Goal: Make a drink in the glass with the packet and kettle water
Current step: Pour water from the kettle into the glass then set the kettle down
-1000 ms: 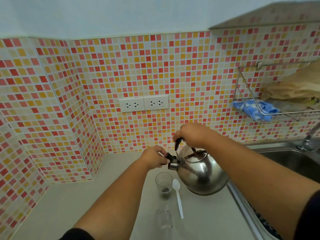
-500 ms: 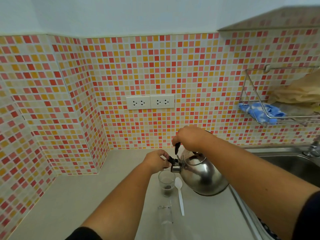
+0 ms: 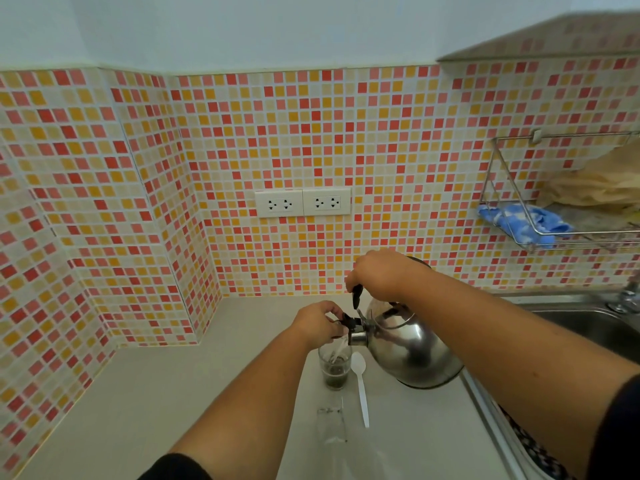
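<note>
A steel kettle [image 3: 412,351] is tilted to the left above the counter, its spout over a small glass [image 3: 334,370]. My right hand [image 3: 381,273] grips the kettle's black handle from above. My left hand [image 3: 320,323] pinches the black spout cap and holds it up. A thin stream of water runs from the spout into the glass, which has dark liquid at its bottom. A white plastic spoon [image 3: 361,386] lies on the counter just right of the glass. A clear empty packet [image 3: 331,426] lies in front of the glass.
The pale counter [image 3: 156,403] runs into a tiled corner on the left. A steel sink [image 3: 585,323] with a tap sits to the right. A wire rack [image 3: 554,216] on the wall holds a blue cloth. Two wall sockets [image 3: 303,202] are above the counter.
The kettle has tipped further to the left over the glass and water now streams into it. The view has shifted slightly, and both hands keep their hold.
</note>
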